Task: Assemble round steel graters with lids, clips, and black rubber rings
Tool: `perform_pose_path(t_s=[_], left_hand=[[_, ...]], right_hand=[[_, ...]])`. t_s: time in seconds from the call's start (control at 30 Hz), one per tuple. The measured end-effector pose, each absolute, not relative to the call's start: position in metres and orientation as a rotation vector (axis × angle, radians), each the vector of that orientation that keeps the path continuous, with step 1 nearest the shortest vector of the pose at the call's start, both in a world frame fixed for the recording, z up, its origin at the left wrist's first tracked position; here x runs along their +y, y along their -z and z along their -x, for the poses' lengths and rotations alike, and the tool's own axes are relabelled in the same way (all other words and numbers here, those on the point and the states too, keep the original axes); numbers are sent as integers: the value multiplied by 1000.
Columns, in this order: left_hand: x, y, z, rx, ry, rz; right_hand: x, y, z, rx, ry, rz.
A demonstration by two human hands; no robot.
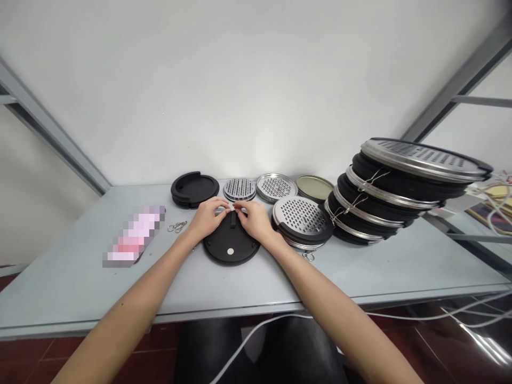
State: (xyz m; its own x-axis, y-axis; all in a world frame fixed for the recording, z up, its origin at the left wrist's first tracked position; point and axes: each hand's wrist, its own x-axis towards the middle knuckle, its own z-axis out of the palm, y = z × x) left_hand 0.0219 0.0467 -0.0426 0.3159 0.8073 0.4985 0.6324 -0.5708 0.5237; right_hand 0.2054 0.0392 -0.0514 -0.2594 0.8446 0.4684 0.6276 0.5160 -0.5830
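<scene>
A black round base [230, 250] lies flat on the table with a pale round spot and a short black strip on its face. Both hands meet at its far edge. My left hand [209, 217] rests on the left side, its thumb and fingers curled together at the edge. From the right, my right hand [253, 217] closes its fingertips on the same spot. A small shiny metal piece [233, 209] shows between the fingertips; its exact shape is hidden.
Black round holders [194, 188] stand at the back left, beside perforated metal grater discs [277, 186] and an olive-green round plate [315, 188]. A grater disc in a black holder [303, 218] and a tall leaning stack [384, 200] stand right. Wire clasps [177, 226] and a phone [134, 237] lie left.
</scene>
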Motion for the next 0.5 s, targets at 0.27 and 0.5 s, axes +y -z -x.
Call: perform_pose_path(t_s=[0.27, 0.5], left_hand=[[46, 43, -23, 1323, -1098, -2332], [43, 40, -22, 1346, -1050, -2405]], right_hand=[[34, 49, -209, -2000, -319, 1247], [33, 51, -209, -1994, -350, 1247]])
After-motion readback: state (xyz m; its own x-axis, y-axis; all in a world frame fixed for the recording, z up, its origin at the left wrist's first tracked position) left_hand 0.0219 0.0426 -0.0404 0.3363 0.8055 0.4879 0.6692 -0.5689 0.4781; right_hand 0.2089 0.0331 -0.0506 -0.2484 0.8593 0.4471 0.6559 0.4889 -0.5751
